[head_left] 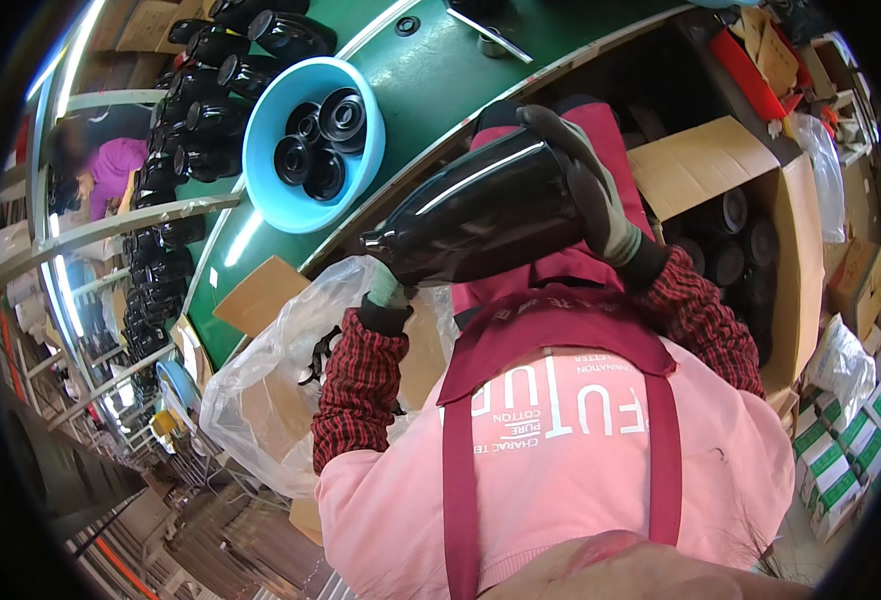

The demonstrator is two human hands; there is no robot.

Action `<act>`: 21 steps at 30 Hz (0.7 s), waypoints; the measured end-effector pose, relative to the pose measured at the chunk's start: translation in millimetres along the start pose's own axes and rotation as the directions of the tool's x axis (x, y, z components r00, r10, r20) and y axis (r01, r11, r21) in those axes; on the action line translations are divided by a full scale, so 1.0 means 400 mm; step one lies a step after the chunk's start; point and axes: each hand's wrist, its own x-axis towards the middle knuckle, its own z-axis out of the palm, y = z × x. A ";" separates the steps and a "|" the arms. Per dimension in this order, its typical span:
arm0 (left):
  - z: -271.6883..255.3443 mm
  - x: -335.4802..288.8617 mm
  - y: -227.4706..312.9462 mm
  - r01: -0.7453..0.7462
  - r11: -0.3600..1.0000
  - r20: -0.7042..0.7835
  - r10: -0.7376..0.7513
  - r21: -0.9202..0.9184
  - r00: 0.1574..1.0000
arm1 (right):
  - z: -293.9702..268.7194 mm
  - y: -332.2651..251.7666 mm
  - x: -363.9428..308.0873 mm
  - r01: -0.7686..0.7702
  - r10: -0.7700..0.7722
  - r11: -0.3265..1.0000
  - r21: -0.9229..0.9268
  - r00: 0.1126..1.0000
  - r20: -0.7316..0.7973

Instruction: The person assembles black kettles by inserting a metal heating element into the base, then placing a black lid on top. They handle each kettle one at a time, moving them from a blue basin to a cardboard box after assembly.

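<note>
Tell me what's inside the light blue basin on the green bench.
The light blue basin holds several round black pieces, bunched together and partly overlapping. They cover the basin's floor beneath them, so whether anything more lies underneath cannot be seen.

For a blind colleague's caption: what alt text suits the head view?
A person's gloved right hand grips the wide end of a glossy black vessel, the left hand, partly hidden, at its narrow end. A blue basin of round black parts stands on a green bench; an open cardboard box is at right.
</note>
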 end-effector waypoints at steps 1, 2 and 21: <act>0.008 0.040 0.101 -0.037 0.999 -0.092 0.035 -0.022 0.995 | -0.006 0.047 -0.015 -0.217 0.222 0.939 0.266 0.975 0.012; 0.038 0.136 0.329 -0.125 0.891 -0.070 0.172 0.436 0.983 | -0.025 0.110 -0.030 -0.388 0.419 0.776 0.497 0.906 0.052; 0.195 0.223 0.540 -0.453 0.706 0.156 0.446 0.544 0.882 | -0.133 0.233 -0.204 -0.396 0.269 0.795 0.459 0.909 0.319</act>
